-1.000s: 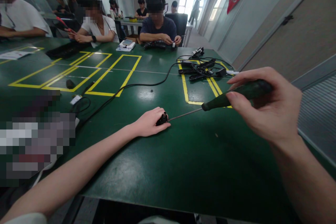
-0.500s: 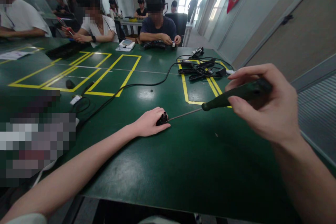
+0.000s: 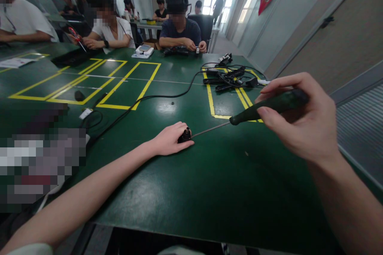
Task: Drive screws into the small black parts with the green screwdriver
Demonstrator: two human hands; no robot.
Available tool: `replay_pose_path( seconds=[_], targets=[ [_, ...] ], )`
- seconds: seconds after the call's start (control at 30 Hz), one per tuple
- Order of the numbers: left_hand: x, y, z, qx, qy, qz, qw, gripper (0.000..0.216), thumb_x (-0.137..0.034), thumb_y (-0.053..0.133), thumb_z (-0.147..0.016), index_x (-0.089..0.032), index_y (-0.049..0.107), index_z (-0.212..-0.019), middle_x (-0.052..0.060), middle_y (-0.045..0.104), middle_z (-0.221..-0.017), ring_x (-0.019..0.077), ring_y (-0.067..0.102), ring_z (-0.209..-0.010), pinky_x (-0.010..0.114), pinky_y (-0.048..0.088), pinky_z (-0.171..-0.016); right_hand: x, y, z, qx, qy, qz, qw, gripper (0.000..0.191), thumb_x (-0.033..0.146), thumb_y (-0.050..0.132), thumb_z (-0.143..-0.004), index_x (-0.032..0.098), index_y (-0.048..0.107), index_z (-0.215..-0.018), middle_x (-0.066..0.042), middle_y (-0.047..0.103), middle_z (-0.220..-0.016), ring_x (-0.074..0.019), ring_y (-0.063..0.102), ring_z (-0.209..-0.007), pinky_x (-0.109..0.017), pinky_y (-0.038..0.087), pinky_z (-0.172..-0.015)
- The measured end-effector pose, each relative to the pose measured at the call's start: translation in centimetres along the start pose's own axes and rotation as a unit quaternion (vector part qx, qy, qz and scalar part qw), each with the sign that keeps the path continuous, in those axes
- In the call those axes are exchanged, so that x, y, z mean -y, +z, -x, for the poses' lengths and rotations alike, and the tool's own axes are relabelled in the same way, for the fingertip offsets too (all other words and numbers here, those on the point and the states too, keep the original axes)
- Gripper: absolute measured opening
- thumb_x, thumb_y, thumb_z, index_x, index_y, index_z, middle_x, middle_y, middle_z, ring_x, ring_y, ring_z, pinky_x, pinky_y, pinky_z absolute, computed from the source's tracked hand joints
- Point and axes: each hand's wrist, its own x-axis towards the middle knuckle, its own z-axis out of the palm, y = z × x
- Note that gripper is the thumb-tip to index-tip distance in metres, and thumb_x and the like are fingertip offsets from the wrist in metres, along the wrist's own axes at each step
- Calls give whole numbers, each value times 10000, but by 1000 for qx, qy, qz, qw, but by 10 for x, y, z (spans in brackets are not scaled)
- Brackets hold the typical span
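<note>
My left hand [image 3: 169,140] rests on the green table [image 3: 209,191] with its fingers closed round a small black part [image 3: 184,135]. My right hand [image 3: 302,121] grips the dark green handle of a screwdriver [image 3: 263,109]. The thin metal shaft runs down to the left and its tip meets the black part. Most of the part is hidden under my left fingers.
A black cable [image 3: 143,101] runs across the table to a heap of black adapters and cords [image 3: 230,77] inside yellow tape lines. Several other people sit at the far side, handling small parts. A blurred patch covers the near left.
My right hand has shifted slightly on the screwdriver handle, as if turning it; the tip stays on the black part. My left hand has not moved.
</note>
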Motion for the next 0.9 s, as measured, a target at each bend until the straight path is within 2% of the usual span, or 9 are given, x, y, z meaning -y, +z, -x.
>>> replay_pose_path(
  seconds=[0.13,0.2,0.3,0.53,0.63,0.7,0.77,0.83,0.9],
  targets=[
    [-1,-1,0,0,0,-1,1000,258,-459,645,-1019,-201,642,-1032,78,679,-1028,250,662,-979,385,563,-871,-5,0,2,-14,-9,17,1000,174,307,741,-776,263,654,-921,-8,669,-834,-180,656,-743,-345,520,-682],
    [-1,-1,0,-1,0,-1,1000,258,-457,645,-1019,-200,643,-1036,79,678,-1032,250,663,-982,386,561,-873,-5,0,3,-27,-1,33,999,121,360,709,-825,260,650,-860,-7,650,-781,-175,623,-689,-342,483,-638],
    [-1,-1,-1,1,2,-1,1000,260,-456,647,-1019,-197,643,-1036,81,676,-1028,253,666,-982,389,559,-874,-3,-1,1,-24,11,42,999,113,335,722,-822,261,637,-812,4,632,-732,-171,611,-664,-337,468,-623],
    [1,1,-1,-3,-1,2,1000,255,-457,654,-1012,-203,636,-1029,81,681,-1032,253,664,-977,398,562,-874,3,-1,-4,17,8,-24,1000,211,220,704,-715,275,645,-909,-1,666,-830,-176,657,-746,-325,546,-649],
    [-1,0,-1,-2,-3,5,1000,253,-455,651,-1014,-203,635,-1035,81,682,-1035,253,665,-982,400,563,-879,-2,1,-1,-4,1,-28,1000,233,220,708,-720,272,627,-932,6,654,-841,-164,666,-722,-329,578,-644],
    [-2,0,-1,0,-5,6,1000,254,-454,650,-1014,-201,634,-1031,83,681,-1036,255,666,-981,401,562,-877,-7,2,1,-36,-6,-19,999,288,219,751,-709,270,619,-959,3,637,-896,-155,667,-704,-316,584,-598],
    [-2,-1,-1,1,-6,4,1000,257,-457,649,-1014,-200,632,-1027,86,679,-1035,258,665,-981,403,561,-874,-10,2,3,-41,-17,-8,999,355,194,787,-682,268,619,-987,-2,634,-951,-159,688,-725,-307,596,-577],
    [-3,-1,-1,1,-6,3,1000,259,-460,647,-1015,-201,633,-1028,86,679,-1035,259,664,-984,403,560,-873,-10,2,4,-31,-36,1,999,340,187,774,-708,270,614,-996,1,661,-937,-172,723,-763,-311,619,-610],
    [-2,-1,-1,2,-6,4,1000,261,-461,644,-1015,-201,634,-1031,86,679,-1034,259,662,-985,402,561,-874,-8,2,4,-23,-44,4,999,237,224,737,-786,271,606,-978,10,691,-874,-172,738,-742,-308,627,-620]
  ],
)
